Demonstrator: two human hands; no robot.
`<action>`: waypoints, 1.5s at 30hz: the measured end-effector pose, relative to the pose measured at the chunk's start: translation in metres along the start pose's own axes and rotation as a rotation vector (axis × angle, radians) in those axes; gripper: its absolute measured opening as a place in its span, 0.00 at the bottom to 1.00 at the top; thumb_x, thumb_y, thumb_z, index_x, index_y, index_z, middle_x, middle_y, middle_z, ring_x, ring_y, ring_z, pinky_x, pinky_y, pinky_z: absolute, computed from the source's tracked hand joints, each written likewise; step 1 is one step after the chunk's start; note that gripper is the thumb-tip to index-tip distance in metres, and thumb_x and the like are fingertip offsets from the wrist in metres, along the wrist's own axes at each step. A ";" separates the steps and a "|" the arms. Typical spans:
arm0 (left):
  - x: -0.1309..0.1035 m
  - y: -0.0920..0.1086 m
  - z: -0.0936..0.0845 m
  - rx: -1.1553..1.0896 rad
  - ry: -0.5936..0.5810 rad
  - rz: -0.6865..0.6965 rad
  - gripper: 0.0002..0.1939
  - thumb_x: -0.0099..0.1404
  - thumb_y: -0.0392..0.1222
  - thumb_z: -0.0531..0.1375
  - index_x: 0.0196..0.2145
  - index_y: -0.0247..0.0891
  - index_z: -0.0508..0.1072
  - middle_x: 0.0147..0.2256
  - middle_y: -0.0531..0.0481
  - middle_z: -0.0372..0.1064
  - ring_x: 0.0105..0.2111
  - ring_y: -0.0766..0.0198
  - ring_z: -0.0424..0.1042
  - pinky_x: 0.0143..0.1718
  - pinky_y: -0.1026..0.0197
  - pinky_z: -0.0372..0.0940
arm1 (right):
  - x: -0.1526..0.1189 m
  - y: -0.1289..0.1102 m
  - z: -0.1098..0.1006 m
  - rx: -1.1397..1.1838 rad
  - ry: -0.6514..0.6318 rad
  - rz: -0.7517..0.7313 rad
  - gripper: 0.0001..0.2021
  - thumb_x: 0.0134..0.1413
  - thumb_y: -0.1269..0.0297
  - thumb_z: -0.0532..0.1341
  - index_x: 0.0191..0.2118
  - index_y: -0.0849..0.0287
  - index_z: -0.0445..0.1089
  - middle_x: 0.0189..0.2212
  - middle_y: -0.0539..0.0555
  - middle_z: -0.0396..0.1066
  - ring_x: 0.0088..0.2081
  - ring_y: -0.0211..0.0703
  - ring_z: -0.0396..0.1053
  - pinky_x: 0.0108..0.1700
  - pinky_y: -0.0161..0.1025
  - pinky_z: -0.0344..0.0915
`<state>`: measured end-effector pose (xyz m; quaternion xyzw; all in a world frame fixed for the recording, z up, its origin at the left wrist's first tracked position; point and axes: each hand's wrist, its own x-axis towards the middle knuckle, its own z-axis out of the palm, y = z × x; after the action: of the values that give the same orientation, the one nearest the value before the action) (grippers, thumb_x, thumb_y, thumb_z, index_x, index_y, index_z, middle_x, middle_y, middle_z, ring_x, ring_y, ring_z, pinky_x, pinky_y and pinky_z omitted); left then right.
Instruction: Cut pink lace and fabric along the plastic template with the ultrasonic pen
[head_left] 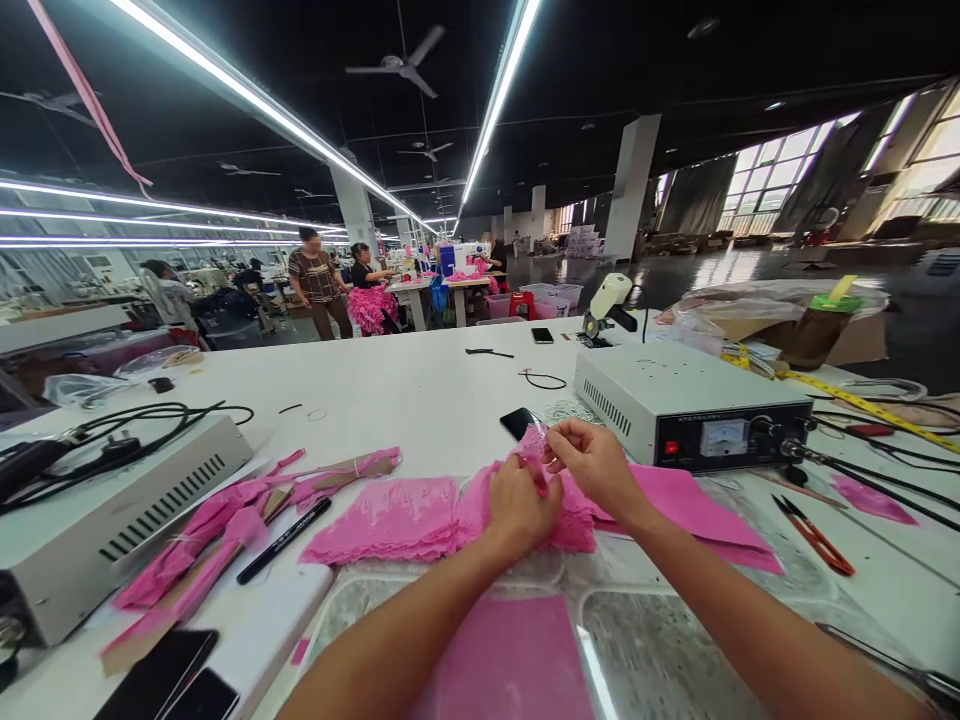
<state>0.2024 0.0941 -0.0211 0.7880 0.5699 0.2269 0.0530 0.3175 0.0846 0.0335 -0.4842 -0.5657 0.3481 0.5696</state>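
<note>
Both my hands are closed on pink lace fabric [537,440] above the middle of the white table. My left hand [521,503] bunches the lace from the near side. Just right of it, my right hand [589,455] pinches the lace's raised edge between thumb and fingers. A layered stack of pink lace pieces [405,515] lies to the left of my hands. Plain pink fabric [682,510] spreads out on the right, partly behind my right forearm. Partly covered by the lace, a black phone [517,422] lies just beyond my hands.
A metal control box [731,420] with cables stands at right, near red-handled snips [817,535]. Another box [127,520] sits at left beside tied pink bundles [202,530] and a black marker [285,540]. A cutting machine [606,305] stands farther back. People work beyond the table [390,395].
</note>
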 end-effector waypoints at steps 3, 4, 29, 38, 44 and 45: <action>0.011 0.008 0.006 -0.007 0.042 0.029 0.14 0.71 0.46 0.58 0.50 0.36 0.70 0.48 0.44 0.69 0.44 0.58 0.72 0.46 0.51 0.70 | -0.001 -0.006 -0.027 0.014 0.147 -0.068 0.17 0.47 0.47 0.63 0.27 0.57 0.67 0.21 0.52 0.73 0.23 0.43 0.72 0.28 0.40 0.74; 0.013 0.010 0.006 -0.009 0.056 0.051 0.14 0.71 0.45 0.58 0.50 0.36 0.70 0.49 0.44 0.69 0.44 0.58 0.72 0.46 0.51 0.69 | -0.002 -0.008 -0.039 0.016 0.201 -0.083 0.17 0.48 0.46 0.63 0.28 0.57 0.67 0.21 0.53 0.73 0.24 0.43 0.73 0.29 0.41 0.74; -0.096 0.011 -0.019 -0.193 -0.289 0.937 0.14 0.59 0.28 0.54 0.39 0.39 0.72 0.36 0.47 0.72 0.36 0.59 0.72 0.51 0.51 0.64 | -0.214 0.044 -0.170 -0.856 0.177 0.300 0.11 0.51 0.55 0.55 0.22 0.51 0.67 0.14 0.48 0.66 0.16 0.42 0.64 0.21 0.40 0.59; 0.025 0.039 0.010 -0.047 -0.336 0.646 0.12 0.71 0.44 0.59 0.48 0.35 0.71 0.47 0.45 0.69 0.43 0.59 0.72 0.45 0.51 0.70 | -0.075 0.051 -0.137 -0.775 0.015 -0.027 0.09 0.51 0.69 0.57 0.36 0.56 0.75 0.36 0.56 0.77 0.37 0.46 0.73 0.40 0.41 0.66; 0.047 0.041 0.023 -0.021 -0.472 0.613 0.16 0.71 0.45 0.59 0.52 0.36 0.68 0.50 0.44 0.68 0.45 0.57 0.72 0.45 0.50 0.70 | -0.049 0.078 -0.139 -0.758 -0.114 -0.047 0.08 0.46 0.72 0.59 0.30 0.57 0.76 0.33 0.54 0.77 0.37 0.47 0.72 0.41 0.42 0.65; 0.047 0.041 0.023 -0.023 -0.482 0.611 0.16 0.71 0.45 0.59 0.52 0.36 0.68 0.50 0.44 0.68 0.45 0.57 0.72 0.45 0.50 0.70 | -0.050 0.081 -0.140 -0.750 -0.120 -0.045 0.09 0.47 0.72 0.58 0.30 0.57 0.76 0.33 0.54 0.77 0.37 0.47 0.72 0.41 0.42 0.64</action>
<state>0.2593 0.1273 -0.0142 0.9515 0.2776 0.0469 0.1240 0.4615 0.0386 -0.0430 -0.6252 -0.6965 0.1320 0.3263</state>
